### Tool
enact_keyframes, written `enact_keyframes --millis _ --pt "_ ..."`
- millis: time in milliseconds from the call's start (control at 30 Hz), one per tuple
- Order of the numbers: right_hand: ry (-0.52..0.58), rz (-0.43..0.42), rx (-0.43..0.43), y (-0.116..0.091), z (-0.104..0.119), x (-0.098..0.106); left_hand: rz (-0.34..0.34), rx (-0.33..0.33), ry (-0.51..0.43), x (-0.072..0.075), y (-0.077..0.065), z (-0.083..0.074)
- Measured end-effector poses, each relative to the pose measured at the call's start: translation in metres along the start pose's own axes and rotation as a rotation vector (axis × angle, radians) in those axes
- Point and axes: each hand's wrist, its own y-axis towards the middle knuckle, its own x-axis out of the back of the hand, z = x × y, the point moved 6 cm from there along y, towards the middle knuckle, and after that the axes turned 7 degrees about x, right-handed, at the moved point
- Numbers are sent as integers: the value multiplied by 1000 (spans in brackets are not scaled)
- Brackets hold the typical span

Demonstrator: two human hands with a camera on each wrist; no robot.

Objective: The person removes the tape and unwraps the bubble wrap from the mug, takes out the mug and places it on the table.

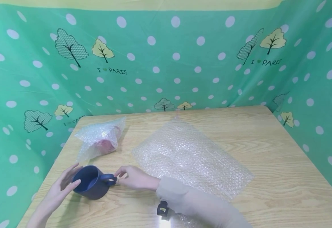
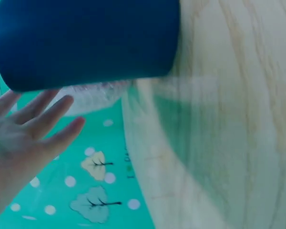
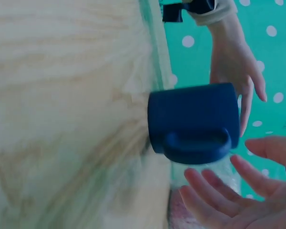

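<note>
A dark blue mug [image 1: 96,190] stands upright on the wooden table at the near left, its handle [image 1: 109,178] turned right. My left hand [image 1: 58,190] spreads round the rim's left side, thumb in front and fingers behind. In the left wrist view, the relaxed fingers of that hand [image 2: 31,131] lie close to the mug [image 2: 86,45]. My right hand [image 1: 135,178] is at the handle's outer end, fingers loosely bent. The right wrist view has this hand [image 3: 243,195] unfolded beside the mug [image 3: 193,105], its fingertips near the handle [image 3: 195,153] without wrapping round it.
Behind the mug lies a bubble-wrap parcel [image 1: 103,139] with something reddish inside. A flat sheet of bubble wrap [image 1: 188,155] covers the table's middle, partly under my right forearm. Green dotted cloth [image 1: 166,63] hangs round the back and sides of the table [image 1: 279,177].
</note>
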Motion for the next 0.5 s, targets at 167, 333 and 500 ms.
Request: enact_keyframes --millis 167,333,500 --pt "-82 90 99 -8 4 7 -120 8 31 -1 -1 -18" --pt "-115 120 174 -18 9 20 -219 102 68 -2 -1 -31" --pt "-161 126 217 -29 11 35 -325 14 124 -7 0 -55"
